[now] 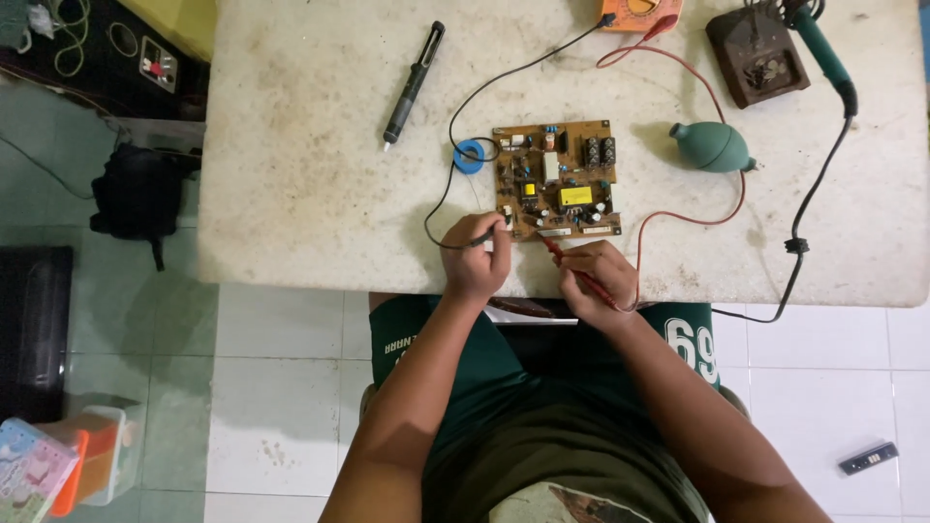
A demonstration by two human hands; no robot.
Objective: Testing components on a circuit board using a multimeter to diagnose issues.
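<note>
A brown circuit board [557,179] with a yellow part and black parts lies on the white table [310,174]. My left hand [475,254] grips a black test probe [494,230] whose tip touches the board's near left corner. My right hand [601,273] grips a red test probe [572,266] pointed at the board's near edge. Black and red leads run from the probes up to an orange meter [639,12] at the table's far edge.
On the table lie a black desoldering pump [412,85], a blue solder roll [469,155], a green rubber blower bulb [712,147], a brown iron stand [756,56] and a green-handled soldering iron [823,53]. A black bag [136,199] sits on the floor at left.
</note>
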